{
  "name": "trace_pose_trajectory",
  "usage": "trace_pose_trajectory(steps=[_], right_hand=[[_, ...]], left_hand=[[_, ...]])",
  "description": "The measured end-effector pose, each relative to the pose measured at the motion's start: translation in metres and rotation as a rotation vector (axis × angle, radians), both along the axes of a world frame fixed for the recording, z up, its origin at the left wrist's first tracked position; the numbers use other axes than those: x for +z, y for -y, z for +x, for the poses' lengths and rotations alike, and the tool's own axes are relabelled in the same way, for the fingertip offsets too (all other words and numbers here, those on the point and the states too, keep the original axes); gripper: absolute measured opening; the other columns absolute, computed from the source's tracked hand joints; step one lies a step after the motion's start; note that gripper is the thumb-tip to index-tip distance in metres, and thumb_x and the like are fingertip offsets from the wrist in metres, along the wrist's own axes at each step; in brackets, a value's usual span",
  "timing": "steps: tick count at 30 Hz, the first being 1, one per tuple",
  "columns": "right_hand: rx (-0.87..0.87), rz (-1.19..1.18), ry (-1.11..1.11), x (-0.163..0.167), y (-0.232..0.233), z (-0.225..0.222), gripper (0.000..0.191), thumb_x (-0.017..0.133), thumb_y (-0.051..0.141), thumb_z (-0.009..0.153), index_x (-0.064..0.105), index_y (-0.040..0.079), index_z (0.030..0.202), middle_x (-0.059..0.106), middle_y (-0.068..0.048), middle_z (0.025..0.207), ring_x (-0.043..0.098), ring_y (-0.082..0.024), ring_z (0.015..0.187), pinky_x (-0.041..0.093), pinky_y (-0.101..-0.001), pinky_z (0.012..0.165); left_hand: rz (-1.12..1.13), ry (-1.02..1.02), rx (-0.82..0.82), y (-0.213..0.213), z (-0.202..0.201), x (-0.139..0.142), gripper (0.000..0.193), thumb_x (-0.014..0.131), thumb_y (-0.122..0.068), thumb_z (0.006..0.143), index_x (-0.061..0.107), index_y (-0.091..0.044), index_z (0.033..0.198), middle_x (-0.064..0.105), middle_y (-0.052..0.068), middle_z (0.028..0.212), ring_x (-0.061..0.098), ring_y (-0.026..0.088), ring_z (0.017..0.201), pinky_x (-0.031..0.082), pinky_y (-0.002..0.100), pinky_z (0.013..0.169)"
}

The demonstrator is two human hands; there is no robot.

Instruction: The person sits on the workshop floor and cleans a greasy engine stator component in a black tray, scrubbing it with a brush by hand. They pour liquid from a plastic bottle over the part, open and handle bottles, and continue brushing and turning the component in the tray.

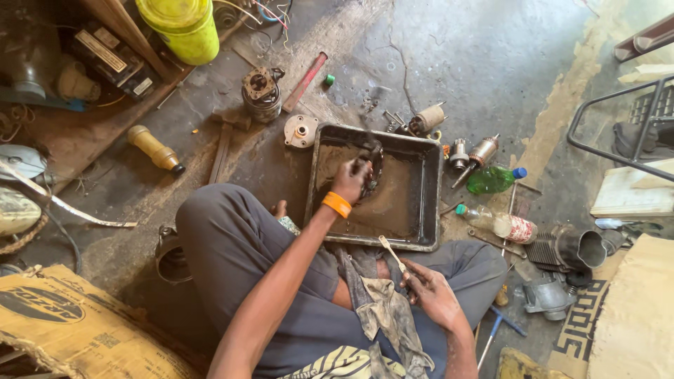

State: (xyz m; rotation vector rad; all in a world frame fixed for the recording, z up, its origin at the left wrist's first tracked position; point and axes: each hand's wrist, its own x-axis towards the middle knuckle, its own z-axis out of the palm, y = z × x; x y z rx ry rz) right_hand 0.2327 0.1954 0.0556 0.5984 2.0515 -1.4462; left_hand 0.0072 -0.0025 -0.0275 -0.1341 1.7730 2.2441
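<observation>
Seated person working over a black metal tray [428, 175] of murky liquid. The left hand [351, 181], wearing an orange wristband [336, 204], is gripping a dark greasy machine part [372, 160], fingers curled tight around it just above the liquid. The right hand [430, 291] is pinching a small brush [392, 254], bristles pointing up beyond the fingertips, beside a dirty rag [390, 312]

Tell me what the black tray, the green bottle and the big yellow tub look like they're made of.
Black tray: probably sheet metal, dull, grimy, with a folded rim. Green bottle: clear tinted plastic, glossy, light passes through; blue cap. Yellow tub: likely opaque moulded plastic, smooth and slightly shiny.
</observation>
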Motion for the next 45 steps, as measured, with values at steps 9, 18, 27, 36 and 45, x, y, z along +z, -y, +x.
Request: trace_pose_trajectory(steps=[9,18,27,36,45], right_hand=[[0.025,-0.069,-0.066,-0.001,0.013,-0.008,0.047,0.058,0.012,0.097,0.058,0.008,0.144,0.065,0.002,0.081,0.051,-0.008,0.06,0.046,-0.0238,0.054],[0.067,0.536,-0.233,-0.02,0.016,-0.116,0.042,0.051,0.013,0.1,0.061,0.012,0.141,0.075,-0.013,0.085,0.072,-0.024,0.062,0.059,-0.0392,0.062],[0.185,0.672,-0.409,-0.042,0.04,-0.125,0.038,0.056,0.011,0.095,0.067,0.008,0.131,0.075,-0.023,0.096,0.076,-0.038,0.082,0.058,-0.0455,0.076],[0.071,0.343,-0.294,-0.056,0.053,-0.123,0.043,0.053,0.01,0.093,0.065,0.006,0.134,0.074,-0.026,0.095,0.07,-0.042,0.088,0.056,-0.0486,0.074],[0.267,0.608,-0.381,-0.041,0.037,-0.119,0.043,0.054,0.01,0.092,0.065,0.008,0.133,0.076,-0.02,0.104,0.076,-0.034,0.094,0.057,-0.0418,0.085]], left_hand=[[0.459,0.373,0.24,0.021,-0.001,-0.002,0.022,0.073,-0.032,0.095,0.068,-0.01,0.099,0.064,0.001,0.074,0.037,0.014,0.048,0.024,0.03,0.04],[-0.629,0.131,0.276,0.017,0.007,-0.009,0.047,0.081,-0.026,0.075,0.06,0.003,0.105,0.069,0.029,0.103,0.067,0.046,0.098,0.053,0.05,0.087],[-0.714,0.118,0.372,0.013,0.009,-0.012,0.047,0.083,-0.026,0.077,0.061,0.004,0.106,0.07,0.028,0.105,0.066,0.047,0.101,0.052,0.052,0.09],[-0.882,0.093,0.136,0.014,0.012,-0.008,0.049,0.074,-0.032,0.088,0.06,0.005,0.116,0.069,0.03,0.108,0.068,0.043,0.102,0.054,0.051,0.091],[-0.868,0.112,0.128,0.013,0.007,-0.013,0.056,0.072,-0.035,0.088,0.057,0.007,0.122,0.069,0.031,0.107,0.068,0.044,0.103,0.054,0.051,0.09]])
